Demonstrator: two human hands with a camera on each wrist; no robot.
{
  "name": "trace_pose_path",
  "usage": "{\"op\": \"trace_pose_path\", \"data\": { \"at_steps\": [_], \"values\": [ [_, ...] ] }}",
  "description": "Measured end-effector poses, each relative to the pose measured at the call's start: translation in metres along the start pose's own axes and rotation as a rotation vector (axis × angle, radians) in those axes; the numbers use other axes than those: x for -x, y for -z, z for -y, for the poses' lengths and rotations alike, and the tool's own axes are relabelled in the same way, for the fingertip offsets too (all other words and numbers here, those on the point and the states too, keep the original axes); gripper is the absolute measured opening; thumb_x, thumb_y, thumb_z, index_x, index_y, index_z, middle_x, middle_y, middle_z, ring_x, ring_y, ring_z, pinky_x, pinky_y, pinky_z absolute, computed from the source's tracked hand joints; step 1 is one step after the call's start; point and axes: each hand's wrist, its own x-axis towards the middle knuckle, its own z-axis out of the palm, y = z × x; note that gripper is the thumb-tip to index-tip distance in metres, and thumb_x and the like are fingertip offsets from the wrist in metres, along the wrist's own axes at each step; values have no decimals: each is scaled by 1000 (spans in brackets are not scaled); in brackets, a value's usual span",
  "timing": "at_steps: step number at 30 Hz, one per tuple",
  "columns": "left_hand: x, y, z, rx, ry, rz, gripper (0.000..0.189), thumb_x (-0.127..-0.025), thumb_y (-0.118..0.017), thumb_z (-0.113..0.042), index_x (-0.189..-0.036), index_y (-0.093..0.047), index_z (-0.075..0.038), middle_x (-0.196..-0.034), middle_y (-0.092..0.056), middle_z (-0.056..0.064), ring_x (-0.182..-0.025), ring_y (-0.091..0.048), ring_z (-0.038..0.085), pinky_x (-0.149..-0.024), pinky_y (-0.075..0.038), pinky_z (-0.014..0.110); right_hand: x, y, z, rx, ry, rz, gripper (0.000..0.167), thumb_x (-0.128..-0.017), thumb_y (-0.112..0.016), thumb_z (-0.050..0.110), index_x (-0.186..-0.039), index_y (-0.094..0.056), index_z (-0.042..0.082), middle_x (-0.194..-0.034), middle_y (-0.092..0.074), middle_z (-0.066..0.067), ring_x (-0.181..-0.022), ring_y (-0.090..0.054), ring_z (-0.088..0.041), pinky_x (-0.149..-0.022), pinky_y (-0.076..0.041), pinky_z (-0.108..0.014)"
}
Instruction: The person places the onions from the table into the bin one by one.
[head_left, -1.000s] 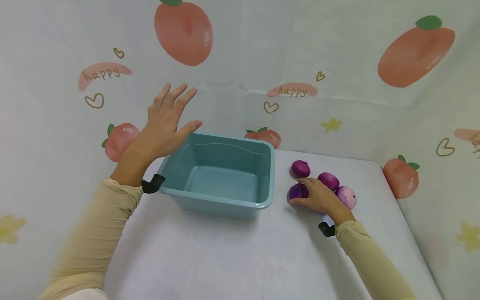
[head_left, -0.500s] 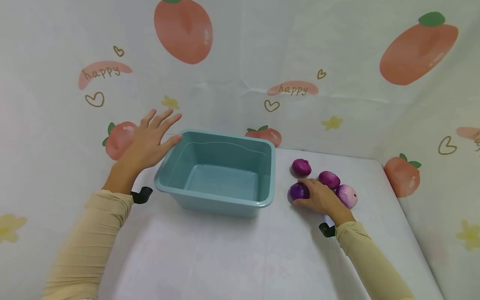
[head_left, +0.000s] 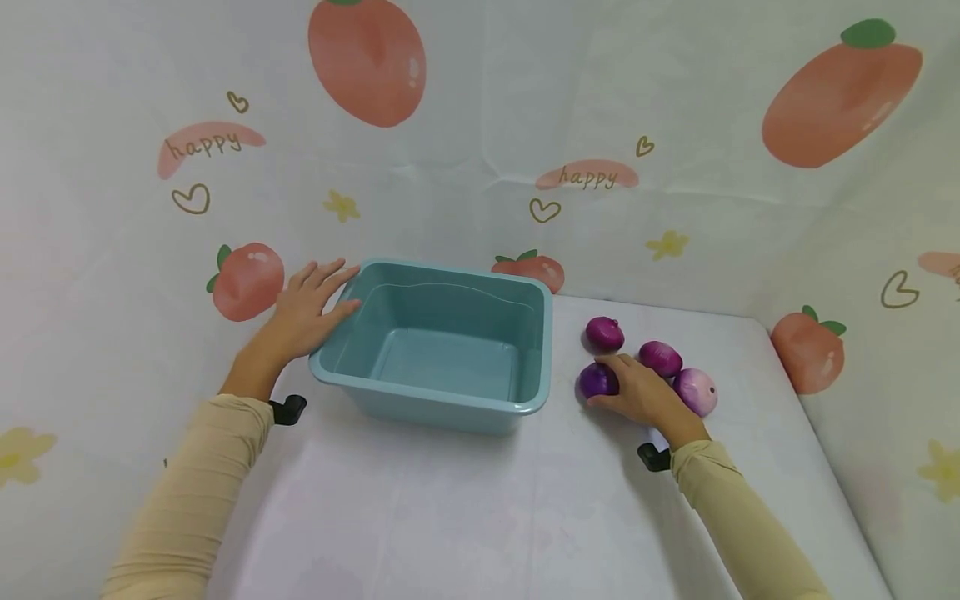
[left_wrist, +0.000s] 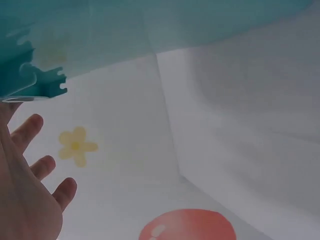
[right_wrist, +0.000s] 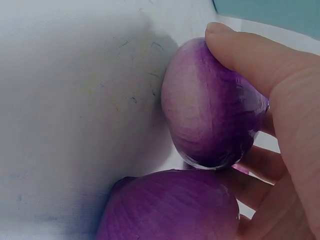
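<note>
A right hand (head_left: 641,390) grasps a dark purple onion (head_left: 597,380); the left hand (head_left: 302,317), grip loose, spreads beside a teal basin (head_left: 427,412).

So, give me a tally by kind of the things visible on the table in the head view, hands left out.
Red onions: 4
Rectangular teal basin: 1
Total visible: 5
In the right wrist view, a second onion lies beside the held onion; whether it is among these 4, I cannot tell.
</note>
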Motion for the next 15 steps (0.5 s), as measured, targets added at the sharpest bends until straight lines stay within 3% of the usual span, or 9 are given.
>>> {"op": "trace_pose_path", "data": {
  "at_steps": [6,11,15],
  "values": [
    [-1,-7,4,36,19,40,66,-104,-48,-44,-163,-27,-21,-171,-20,13,-157,-8,48,-113,-14,84,0,4,3,-32,-20,16,78,-86,-81,41,-147,-49,6,-140,-58,-22,-129,-58,-42,-109,-48,-60],
    [0,-7,5,97,34,85,65,-104,-46,-32,-164,-23,-19,-172,-18,12,-157,-5,49,-113,-9,85,-3,12,6,-72,-44,22,80,-86,-80,42,-150,-46,8,-145,-55,-20,-134,-54,-41,-111,-46,-60],
    [0,-8,4,121,46,105,65,-103,-43,-26,-164,-21,-20,-173,-18,10,-158,-3,47,-113,-8,84,-5,22,8,-106,-25,3,81,-87,-80,40,-151,-45,5,-148,-53,-21,-136,-52,-43,-112,-44,-63]
  ]
}}
